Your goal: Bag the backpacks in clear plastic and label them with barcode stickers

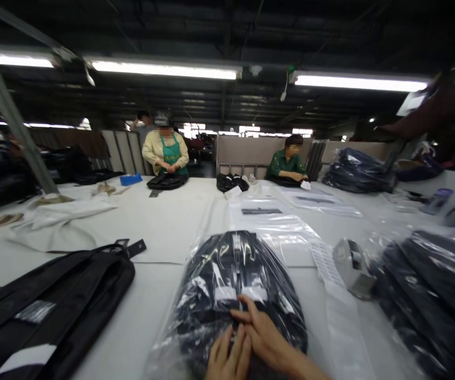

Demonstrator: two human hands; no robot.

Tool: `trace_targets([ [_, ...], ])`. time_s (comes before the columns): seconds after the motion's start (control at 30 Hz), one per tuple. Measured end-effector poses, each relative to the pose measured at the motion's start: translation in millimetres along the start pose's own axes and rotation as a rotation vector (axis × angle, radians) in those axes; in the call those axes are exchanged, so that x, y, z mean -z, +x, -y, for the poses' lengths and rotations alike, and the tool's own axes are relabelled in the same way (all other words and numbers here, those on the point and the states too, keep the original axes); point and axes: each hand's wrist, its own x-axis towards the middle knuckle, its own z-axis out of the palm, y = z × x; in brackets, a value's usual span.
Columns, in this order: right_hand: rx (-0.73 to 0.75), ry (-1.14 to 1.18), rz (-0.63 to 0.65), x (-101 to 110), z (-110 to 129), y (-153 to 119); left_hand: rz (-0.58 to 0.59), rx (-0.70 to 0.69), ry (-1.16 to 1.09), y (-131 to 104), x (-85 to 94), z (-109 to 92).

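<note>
A dark backpack inside a clear plastic bag lies on the table in front of me, its straps and zip showing through the film. My left hand rests flat on its lower part, fingers stretched out. Just right of it, touching or nearly touching, my right hand lies on the plastic with thumb and fingers apart. Neither hand is wrapped around anything. An unbagged black backpack with a dark hang tag lies to the left.
Bagged backpacks are piled at right, beside a metal dispenser and a strip of white labels. Flat clear bags lie ahead on the white table. Across it, two people handle dark bags.
</note>
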Motion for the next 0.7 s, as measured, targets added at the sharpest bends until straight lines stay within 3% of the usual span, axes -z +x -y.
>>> trace_targets([
  [0.07, -0.088, 0.264, 0.027, 34.4, 16.2, -8.2, 0.058, 0.002, 0.026, -3.0, 10.8, -7.1],
  [0.13, -0.031, 0.305, -0.018, 73.1, 24.0, -29.4, 0.128, 0.017, 0.007, -0.8, 16.9, -9.6],
  [0.2, 0.05, 0.03, -0.026, 104.4, 25.2, -67.1, 0.15, 0.036, -0.024, 2.0, 18.0, -9.5],
  [0.27, 0.099, -0.407, 0.049, 120.1, 19.0, -112.8, 0.134, 0.057, -0.066, 2.7, 16.2, -9.3],
  [0.33, 0.184, -0.737, 0.132, 118.9, 4.0, -151.3, 0.128, 0.083, -0.102, 1.6, 13.7, -9.9],
  [0.4, 0.296, -0.912, 0.124, 106.6, -15.2, -171.3, 0.137, 0.103, -0.119, 0.5, 12.1, -11.2],
  [0.47, 0.406, -0.937, 0.024, 92.1, -30.5, -171.4, 0.157, 0.111, -0.119, 0.2, 12.4, -12.4],
  [0.53, 0.441, -0.792, -0.089, 82.9, -37.0, -158.6, 0.163, 0.115, -0.112, 0.9, 14.1, -13.3],
  [0.6, 0.29, -0.511, -0.203, 81.6, -36.5, -142.8, 0.164, 0.12, -0.112, 2.1, 16.4, -13.7],
  [0.7, -0.164, -0.09, -0.367, 87.6, -35.6, -127.2, 0.179, 0.13, -0.138, 4.4, 19.3, -13.8],
])
